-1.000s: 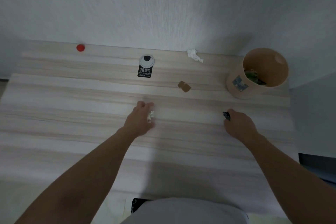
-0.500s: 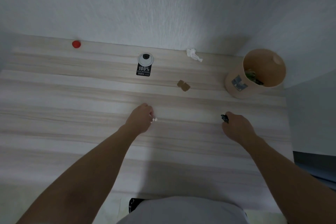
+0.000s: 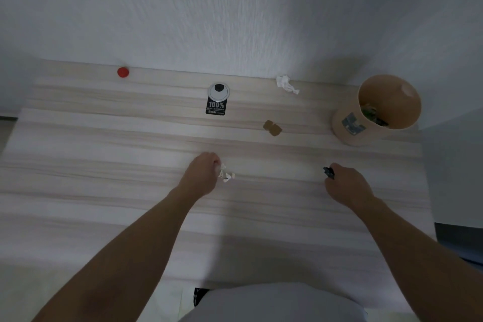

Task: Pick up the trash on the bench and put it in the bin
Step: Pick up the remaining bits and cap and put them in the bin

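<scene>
Pick-up step. Left hand [image 3: 202, 175] pinches white paper scraps [image 3: 226, 174] on counter [image 3: 104, 144], well left of bin [image 3: 376, 110]. Right hand [image 3: 347, 185] closed on small dark scrap [image 3: 328, 172], probably plastic. Next: carry both to bin.

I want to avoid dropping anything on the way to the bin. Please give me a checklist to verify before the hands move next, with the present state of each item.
1. Left hand has the white scraps: cannot tell; they show at its fingertips, but the grip is hidden.
2. Right hand closed on the dark piece: ok; the piece sticks out of the fist.
3. Bin upright, mouth open: ok.
4. Room in the bin: ok; only some trash at the bottom.
5. Way from the right hand to the bin free: ok; bare bench between.
6. Bench cleared: not ok; crumpled tissue, brown piece, red cap remain.
</scene>
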The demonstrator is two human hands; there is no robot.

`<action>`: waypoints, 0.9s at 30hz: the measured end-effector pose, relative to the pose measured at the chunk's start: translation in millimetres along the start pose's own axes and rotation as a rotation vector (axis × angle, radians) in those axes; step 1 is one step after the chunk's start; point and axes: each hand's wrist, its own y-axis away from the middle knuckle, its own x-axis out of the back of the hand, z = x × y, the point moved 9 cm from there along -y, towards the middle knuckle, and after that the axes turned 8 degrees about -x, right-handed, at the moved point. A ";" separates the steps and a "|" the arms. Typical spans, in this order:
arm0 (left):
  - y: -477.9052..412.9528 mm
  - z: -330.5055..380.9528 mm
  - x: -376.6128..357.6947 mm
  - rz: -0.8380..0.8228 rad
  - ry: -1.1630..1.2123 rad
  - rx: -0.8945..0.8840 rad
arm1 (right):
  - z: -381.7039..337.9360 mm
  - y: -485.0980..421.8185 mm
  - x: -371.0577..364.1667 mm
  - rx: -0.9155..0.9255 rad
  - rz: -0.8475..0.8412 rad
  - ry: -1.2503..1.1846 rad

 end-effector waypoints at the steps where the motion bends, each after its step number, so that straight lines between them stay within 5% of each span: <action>1: 1.8 -1.0 1.7 0.010 0.011 -0.001 | -0.9 0.9 -0.7 0.000 0.002 -0.001; 12: 16.3 -14.6 -11.7 -0.114 0.086 0.153 | -7.4 15.0 -10.5 0.024 0.007 0.015; 27: -2.5 2.3 -26.4 -0.077 -0.240 -0.081 | -5.1 -2.2 -3.0 0.012 0.012 0.060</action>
